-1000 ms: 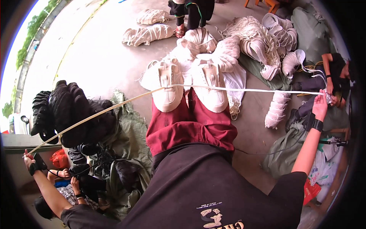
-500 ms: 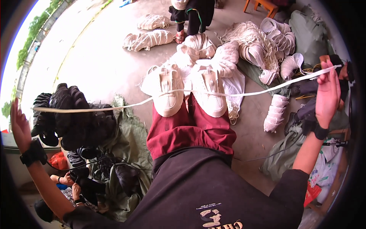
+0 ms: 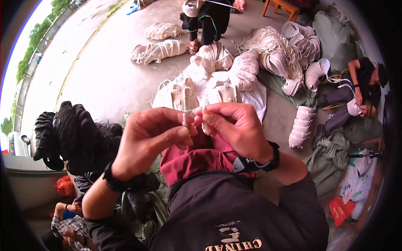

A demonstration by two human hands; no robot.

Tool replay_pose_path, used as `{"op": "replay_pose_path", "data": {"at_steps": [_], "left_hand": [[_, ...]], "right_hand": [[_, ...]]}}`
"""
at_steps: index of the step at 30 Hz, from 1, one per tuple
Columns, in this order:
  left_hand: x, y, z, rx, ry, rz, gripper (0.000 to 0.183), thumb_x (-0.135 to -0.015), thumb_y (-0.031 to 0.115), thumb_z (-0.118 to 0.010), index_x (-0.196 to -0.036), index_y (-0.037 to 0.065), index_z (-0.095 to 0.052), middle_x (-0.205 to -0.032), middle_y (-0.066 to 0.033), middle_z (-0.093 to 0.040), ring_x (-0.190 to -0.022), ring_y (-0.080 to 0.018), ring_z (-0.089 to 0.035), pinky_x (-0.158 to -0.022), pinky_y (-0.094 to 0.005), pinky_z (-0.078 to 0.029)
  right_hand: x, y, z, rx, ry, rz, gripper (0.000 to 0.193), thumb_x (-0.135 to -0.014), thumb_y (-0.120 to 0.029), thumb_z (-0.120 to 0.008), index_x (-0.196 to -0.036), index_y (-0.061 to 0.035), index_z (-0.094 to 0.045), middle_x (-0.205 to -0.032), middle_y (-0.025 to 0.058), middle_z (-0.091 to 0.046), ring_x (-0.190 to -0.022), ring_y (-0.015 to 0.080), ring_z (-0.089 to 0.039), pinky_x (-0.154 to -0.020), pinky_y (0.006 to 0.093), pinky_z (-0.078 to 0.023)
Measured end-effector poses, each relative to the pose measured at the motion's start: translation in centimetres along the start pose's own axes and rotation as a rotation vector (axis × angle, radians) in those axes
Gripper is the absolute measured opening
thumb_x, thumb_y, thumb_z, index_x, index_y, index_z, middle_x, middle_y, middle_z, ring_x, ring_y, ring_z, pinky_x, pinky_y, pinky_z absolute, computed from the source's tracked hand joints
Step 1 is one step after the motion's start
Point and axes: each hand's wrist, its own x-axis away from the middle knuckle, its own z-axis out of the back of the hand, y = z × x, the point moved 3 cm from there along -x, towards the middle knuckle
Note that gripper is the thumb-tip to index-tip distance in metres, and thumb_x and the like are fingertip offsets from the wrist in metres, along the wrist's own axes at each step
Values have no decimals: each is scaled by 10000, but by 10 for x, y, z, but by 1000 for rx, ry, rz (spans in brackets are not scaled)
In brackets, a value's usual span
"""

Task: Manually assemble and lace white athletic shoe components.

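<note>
In front of my lap, my left hand (image 3: 153, 136) and my right hand (image 3: 238, 127) are close together, each with thumb and fingers pinched. Short bits of a white shoelace (image 3: 184, 120) show at both pinches; most of its length is hidden. Just beyond the fingers, over my red trousers (image 3: 182, 161), rest a white lace-up shoe (image 3: 178, 95) on the left and another white shoe (image 3: 225, 93) on the right. Their nearer ends are covered by my hands.
Beyond the shoes lie white shoe-part bundles (image 3: 213, 56); a tangle of white laces (image 3: 272, 44) is at far right. Black shoe bundles (image 3: 73, 129) stand at left. Co-workers sit at right (image 3: 368, 79), lower left (image 3: 69, 226) and far middle (image 3: 209, 21).
My hands have come together from wide apart, where the shoelace was stretched between them across the shoes. The co-worker at right has come into fuller view.
</note>
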Motion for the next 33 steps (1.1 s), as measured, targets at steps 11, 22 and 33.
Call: {"op": "replay_pose_path", "data": {"at_steps": [11, 22, 33], "left_hand": [[-41, -57, 29, 54, 193, -39, 90, -884, 7, -687, -969, -9, -663, -929, -82, -688, -777, -111, -639, -651, -242, -527], [-61, -89, 47, 79, 244, -67, 160, -891, 31, -705, -1018, -28, -627, -929, -61, -672, -767, -93, -645, -649, -230, -555], [-74, -99, 74, 160, 260, -18, 308, -887, 25, -705, -1160, -10, -565, -931, -42, -662, -792, -87, -643, -636, -233, -560]], "right_hand": [[-37, 54, 0, -147, 132, -122, 179, -957, -113, -643, -1052, 37, -662, -867, 46, -718, -749, 47, -623, -634, 206, -507], [-61, 85, 1, 233, 166, -11, 117, -902, -71, -680, -993, 1, -704, -863, 70, -697, -728, 97, -645, -623, 243, -490], [-82, 86, -9, 413, 125, 200, 132, -876, 21, -636, -991, 11, -700, -897, 136, -692, -817, 210, -695, -713, 312, -534]]}}
